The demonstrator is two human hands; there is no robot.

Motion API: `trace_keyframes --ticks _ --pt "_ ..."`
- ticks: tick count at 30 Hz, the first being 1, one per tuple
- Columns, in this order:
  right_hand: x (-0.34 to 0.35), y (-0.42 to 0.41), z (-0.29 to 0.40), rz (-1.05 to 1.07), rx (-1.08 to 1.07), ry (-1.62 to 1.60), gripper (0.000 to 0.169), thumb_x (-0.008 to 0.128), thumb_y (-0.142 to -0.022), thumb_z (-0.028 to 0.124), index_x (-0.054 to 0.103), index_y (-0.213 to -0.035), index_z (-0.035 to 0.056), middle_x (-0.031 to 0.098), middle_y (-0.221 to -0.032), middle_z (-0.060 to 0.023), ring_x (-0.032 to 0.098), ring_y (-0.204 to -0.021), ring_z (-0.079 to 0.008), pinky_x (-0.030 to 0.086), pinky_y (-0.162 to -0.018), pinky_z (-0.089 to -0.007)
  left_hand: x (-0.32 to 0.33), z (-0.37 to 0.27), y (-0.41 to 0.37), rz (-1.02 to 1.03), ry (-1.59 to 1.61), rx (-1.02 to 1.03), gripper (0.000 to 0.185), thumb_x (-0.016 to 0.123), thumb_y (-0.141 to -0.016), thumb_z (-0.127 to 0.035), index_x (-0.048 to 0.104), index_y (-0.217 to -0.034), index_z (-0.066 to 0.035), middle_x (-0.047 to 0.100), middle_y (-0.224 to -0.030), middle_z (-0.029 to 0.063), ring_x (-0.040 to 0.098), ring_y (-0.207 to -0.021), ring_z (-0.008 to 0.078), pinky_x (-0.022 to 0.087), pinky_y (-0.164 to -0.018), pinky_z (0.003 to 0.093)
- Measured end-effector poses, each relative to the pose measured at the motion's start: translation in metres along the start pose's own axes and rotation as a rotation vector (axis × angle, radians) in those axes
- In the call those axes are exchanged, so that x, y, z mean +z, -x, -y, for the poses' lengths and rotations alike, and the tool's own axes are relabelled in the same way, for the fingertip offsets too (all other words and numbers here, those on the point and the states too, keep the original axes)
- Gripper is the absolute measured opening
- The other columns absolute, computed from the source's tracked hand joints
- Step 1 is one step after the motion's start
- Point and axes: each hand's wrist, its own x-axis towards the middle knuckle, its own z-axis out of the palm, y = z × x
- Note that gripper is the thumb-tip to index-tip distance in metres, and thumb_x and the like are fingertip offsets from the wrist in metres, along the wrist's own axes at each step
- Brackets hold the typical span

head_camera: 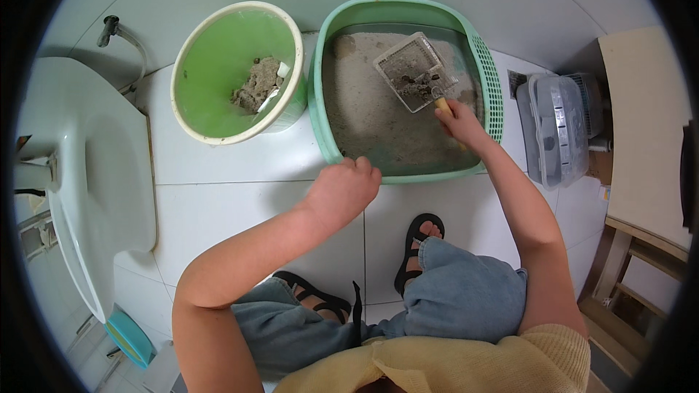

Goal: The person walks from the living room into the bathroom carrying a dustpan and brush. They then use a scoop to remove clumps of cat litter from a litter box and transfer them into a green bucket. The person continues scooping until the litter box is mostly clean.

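A green plastic litter tray (405,179) holds grey cat litter (371,98). My right hand (461,123) grips the wooden handle of a wire-mesh litter scoop (401,63), whose square basket is over the litter on the tray's right side. Dark clumps (419,84) lie in the scoop's basket. With curled fingers, my left hand (349,180) holds the tray's rim at its near left corner. Left of the tray stands a green bin (205,65) with a cream rim. Clumped litter (261,82) and white scraps are inside it.
A white toilet (120,174) stands at the left, with a hose sprayer (109,30) on the wall behind. Clear plastic containers (554,131) are stacked on the right by a wooden board (644,136). The tiled wall rises behind the tray. My sandalled feet are on the white tiles.
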Motion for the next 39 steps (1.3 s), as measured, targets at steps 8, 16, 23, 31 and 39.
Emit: trace_keyframes --ticks 8,16,23,31,39 --pt "-0.016 0.052 0.062 0.06 0.034 -0.089 0.027 0.059 -0.097 0.027 0.053 -0.086 0.003 0.053 -0.066 -0.0017 0.047 -0.051 -0.0101 0.037 -0.047 -0.0281 -0.02 0.005 0.012 0.022 0.051 -0.006 0.028 0.066 -0.079 -0.014 0.059 -0.104 -0.004 0.061 -0.091 0.0076 0.066 -0.08 0.0213 0.055 -0.066 0.0333" --pt "-0.023 0.106 0.206 -0.113 -0.359 0.368 0.029 0.059 -0.095 0.028 0.058 -0.093 -0.0009 0.058 -0.071 -0.0114 0.056 -0.064 -0.0246 0.044 -0.061 -0.0373 -0.048 0.003 0.032 -0.063 0.193 0.021 0.021 0.059 -0.082 -0.006 0.06 -0.103 -0.004 0.062 -0.085 0.0094 0.066 -0.08 0.0319 0.054 -0.068 0.0408" --pt "0.07 0.089 0.313 -0.236 -0.779 0.983 0.03 0.057 -0.088 0.011 0.058 -0.116 0.0005 0.064 -0.096 -0.0189 0.065 -0.089 -0.0339 0.053 -0.076 -0.0419 -0.069 0.004 0.056 -0.101 0.018 0.033 0.015 0.063 -0.077 -0.008 0.06 -0.091 -0.004 0.061 -0.08 0.0065 0.065 -0.069 0.0207 0.049 -0.056 0.0324" --pt "0.087 0.071 0.313 -0.391 -0.956 1.152 0.032 0.062 -0.085 0.011 0.06 -0.116 0.0051 0.064 -0.102 -0.0145 0.065 -0.094 -0.0333 0.055 -0.077 -0.0425 -0.075 0.01 0.062 0.006 0.091 -0.004 0.011 0.062 -0.079 -0.008 0.06 -0.089 -0.004 0.063 -0.082 0.0076 0.067 -0.072 0.0247 0.052 -0.06 0.0357" --pt "-0.015 0.112 0.205 -0.31 -0.389 0.603 0.034 0.058 -0.093 0.021 0.061 -0.126 0.0103 0.068 -0.09 -0.0163 0.065 -0.082 -0.0372 0.05 -0.072 -0.0429 -0.039 0.022 0.053 -0.088 0.139 -0.284 0.016 0.063 -0.085 -0.015 0.06 -0.097 -0.004 0.065 -0.08 0.0104 0.068 -0.072 0.0267 0.054 -0.059 0.0381"
